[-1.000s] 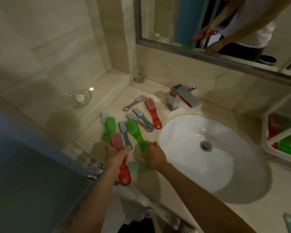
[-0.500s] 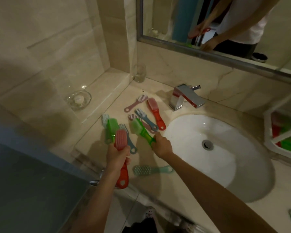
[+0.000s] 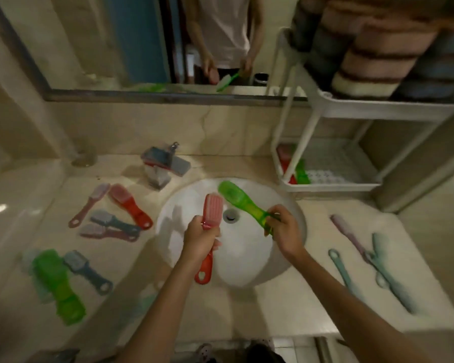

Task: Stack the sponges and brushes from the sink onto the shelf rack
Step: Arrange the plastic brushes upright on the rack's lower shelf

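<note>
Left hand [image 3: 201,238] is closed around the handle of a red brush [image 3: 209,226], bristle head raised. Right hand [image 3: 286,231] is closed on the handle end of a green brush [image 3: 243,203]. Both brushes are held above the sink [image 3: 247,268], apparently in transit to the shelf rack [image 3: 333,186] at right, whose lower tray already holds brushes. More brushes lie on the counter [image 3: 286,310].

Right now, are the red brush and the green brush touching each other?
Apart. The head view shows white sink between the red brush in the left hand and the green brush in the right.
</note>
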